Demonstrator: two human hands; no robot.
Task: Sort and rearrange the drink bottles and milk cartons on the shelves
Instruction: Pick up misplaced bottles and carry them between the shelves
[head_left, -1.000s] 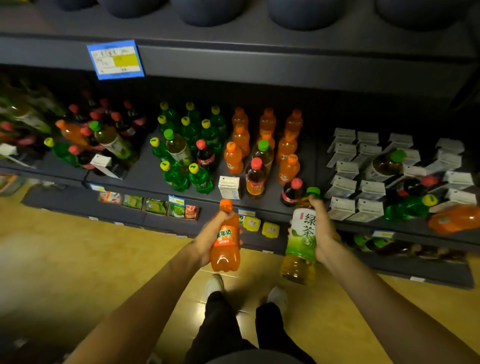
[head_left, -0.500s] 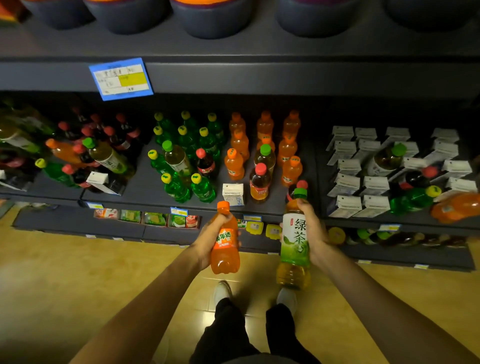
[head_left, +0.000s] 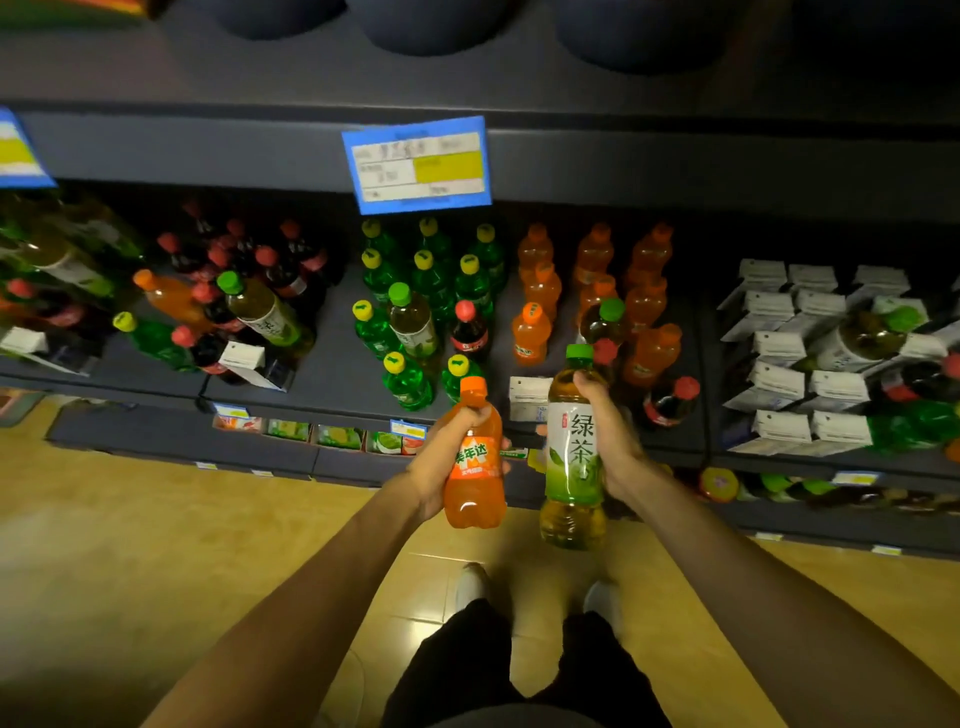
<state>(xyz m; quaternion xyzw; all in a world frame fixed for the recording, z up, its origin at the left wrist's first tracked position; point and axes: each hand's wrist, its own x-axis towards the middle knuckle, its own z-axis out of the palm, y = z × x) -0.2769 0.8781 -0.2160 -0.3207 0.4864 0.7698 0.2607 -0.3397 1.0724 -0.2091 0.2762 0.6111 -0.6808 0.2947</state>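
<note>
Hands first. Left hand (head_left: 441, 457) is wrapped round the upper half of an orange soda (head_left: 474, 457), fingers curled over the shoulder just under the cap, thumb side hidden behind the label. Right hand (head_left: 605, 431) is closed round a green tea (head_left: 571, 452), gripping at the label with fingers up toward the neck. Both bottles are upright, clear of the shelf (head_left: 322, 374), held side by side in front of its near edge, not touching each other.

Judgement on the step: each bottle is in transit to its own group. The orange block (head_left: 597, 280) stands straight ahead, with stray tea and cola bottles mixed into its near rows; the soda belongs there. The tea has no tidy group that I can see: one tea stands among the green sodas (head_left: 431, 275) and another lies tilted at left (head_left: 265, 312).

To do it well: set one bottle at a time. Lower the soda base-first into a gap at the near edge of the orange block, keeping the grip high so knuckles miss neighbouring caps. Crowded rows could topple if nudged. Keep the tea back from the shelf meanwhile.

Further out: milk cartons (head_left: 784, 332) fill the right bay, with bottles lying among them. A blue price tag (head_left: 415, 163) hangs from the shelf above.
</note>
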